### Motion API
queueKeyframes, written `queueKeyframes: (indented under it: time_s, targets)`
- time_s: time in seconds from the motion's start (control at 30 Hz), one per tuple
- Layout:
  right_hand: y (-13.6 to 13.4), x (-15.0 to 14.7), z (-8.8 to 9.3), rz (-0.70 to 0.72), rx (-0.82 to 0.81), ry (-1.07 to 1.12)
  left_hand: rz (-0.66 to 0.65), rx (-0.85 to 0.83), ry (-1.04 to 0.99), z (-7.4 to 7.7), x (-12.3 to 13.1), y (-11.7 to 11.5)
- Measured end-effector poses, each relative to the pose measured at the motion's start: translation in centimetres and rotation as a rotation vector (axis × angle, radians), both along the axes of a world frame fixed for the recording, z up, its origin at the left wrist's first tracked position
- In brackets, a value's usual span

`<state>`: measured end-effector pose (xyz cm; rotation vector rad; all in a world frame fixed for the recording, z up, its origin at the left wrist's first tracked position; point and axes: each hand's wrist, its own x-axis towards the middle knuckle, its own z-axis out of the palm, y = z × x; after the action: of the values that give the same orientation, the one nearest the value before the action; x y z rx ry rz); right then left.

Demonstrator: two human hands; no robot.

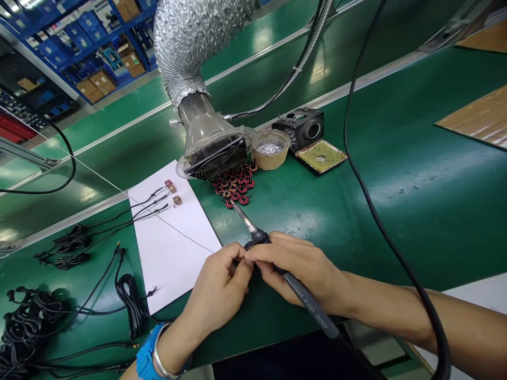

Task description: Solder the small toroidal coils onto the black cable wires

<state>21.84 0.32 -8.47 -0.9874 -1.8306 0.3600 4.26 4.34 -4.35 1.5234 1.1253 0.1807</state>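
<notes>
Right hand (293,266) clamped on black soldering iron (304,298), steel tip angled far; left hand (217,287) fingers together, anything pinched unclear.

Extractor hood (206,132) beyond the soldering iron (304,295)

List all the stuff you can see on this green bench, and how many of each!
workbench: one, green, under everything
fume extractor duct: one, silver, ending in a fan grille above the coils
toroid coils: many, red and black, piled under the fan
solder pot: one, tan with silvery metal inside, beside the coils
sponge tray: one, yellow-green, right of the pot
black block: one, black, behind the tray
paper sheet: one, white, left of the hands
cable bundle: one, black, lower left
soldering iron: one, grey and black, in the right hand
wristwatch: one, blue, on the left wrist
left hand: one, bare, touching the right hand
right hand: one, bare, holding the iron
</notes>
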Motion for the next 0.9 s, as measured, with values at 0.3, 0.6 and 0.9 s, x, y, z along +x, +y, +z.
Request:
queueKeyframes:
  time_s: [0.3, 0.6, 0.9]
  targets:
    - [0.0, 1.4, 1.3, -0.133, 0.014, 0.013, 0.213, -0.147, -0.122, -0.4, 1.3, 0.9]
    - [-2.7, 3.9, 1.6, -0.208, -0.223, 0.329, 0.353, -0.086, -0.152, -1.3, 1.8, -0.1]
    - [-2.4, 3.6, 1.6, -0.217, -0.317, 0.451, 0.357, -0.04, -0.153, -1.7, 1.7, -0.6]
